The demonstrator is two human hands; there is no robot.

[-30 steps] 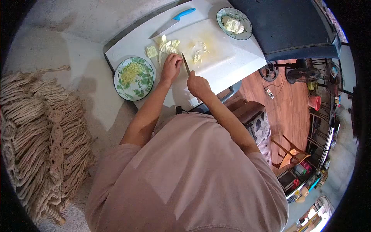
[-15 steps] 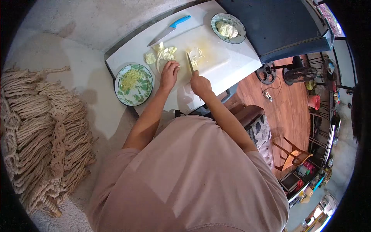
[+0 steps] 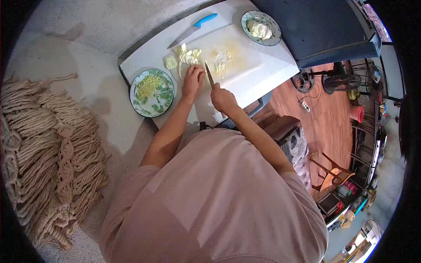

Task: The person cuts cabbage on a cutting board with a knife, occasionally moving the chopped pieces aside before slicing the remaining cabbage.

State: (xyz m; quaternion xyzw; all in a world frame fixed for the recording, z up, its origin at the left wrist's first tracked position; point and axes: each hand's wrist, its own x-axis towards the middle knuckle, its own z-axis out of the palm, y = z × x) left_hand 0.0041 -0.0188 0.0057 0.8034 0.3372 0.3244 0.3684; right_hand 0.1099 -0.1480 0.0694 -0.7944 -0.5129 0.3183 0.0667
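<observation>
My right hand [image 3: 223, 100] is wrapped round the handle of a kitchen knife [image 3: 209, 74], its blade pointing away from me over the white cutting board [image 3: 251, 66]. Just left of the blade, my left hand [image 3: 193, 83] is closed, fingers curled together on the board; whatever they may pinch is hidden. Beyond its fingertips lie pale cabbage pieces [image 3: 189, 57]. Small chopped cabbage bits [image 3: 221, 68] are scattered to the right of the blade. On the left, a green-and-white enamel plate [image 3: 151, 108] carries finely shredded cabbage [image 3: 149, 86].
A second knife with a blue handle [image 3: 206, 19] lies at the table's far side. In the far right corner, an enamel bowl [image 3: 272, 30] holds cabbage leaves [image 3: 259, 30]. A dark cabinet [image 3: 313, 30] borders the table's right end. Rope fringe [image 3: 57, 158] hangs at left.
The knife has moved left from the chopped bits to close beside my left fingertips, its blade tilting further left. My left hand has barely moved.
</observation>
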